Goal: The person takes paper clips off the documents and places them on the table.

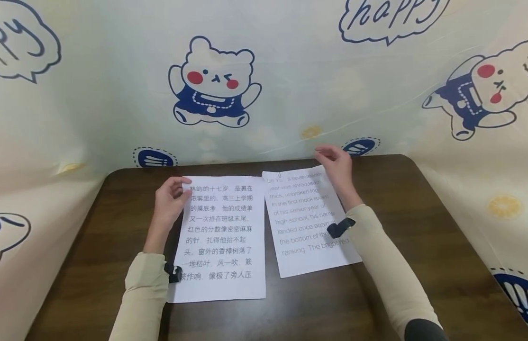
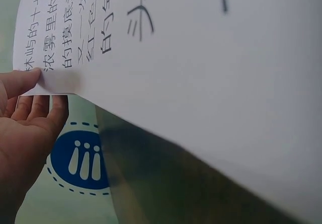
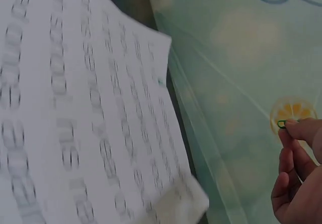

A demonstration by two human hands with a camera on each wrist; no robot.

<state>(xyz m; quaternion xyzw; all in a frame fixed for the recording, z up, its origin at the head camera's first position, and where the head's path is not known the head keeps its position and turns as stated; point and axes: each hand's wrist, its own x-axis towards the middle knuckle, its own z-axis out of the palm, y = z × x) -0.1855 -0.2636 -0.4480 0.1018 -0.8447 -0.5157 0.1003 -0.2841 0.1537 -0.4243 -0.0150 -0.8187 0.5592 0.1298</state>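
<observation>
A dark wooden tabletop (image 1: 315,308) bears a Chinese-text sheet (image 1: 223,232) at seven o'clock from the centre and, just beside it, an English-text sheet (image 1: 304,220) at five. The person's left hand (image 1: 170,199) pinches the Chinese-text sheet at its ten o'clock corner, thumb on top. The right hand (image 1: 337,169), by the English-text sheet's one o'clock corner, pinches a small green clip (image 3: 280,125); another clip (image 1: 279,175) sits on that sheet's edge at eleven o'clock.
</observation>
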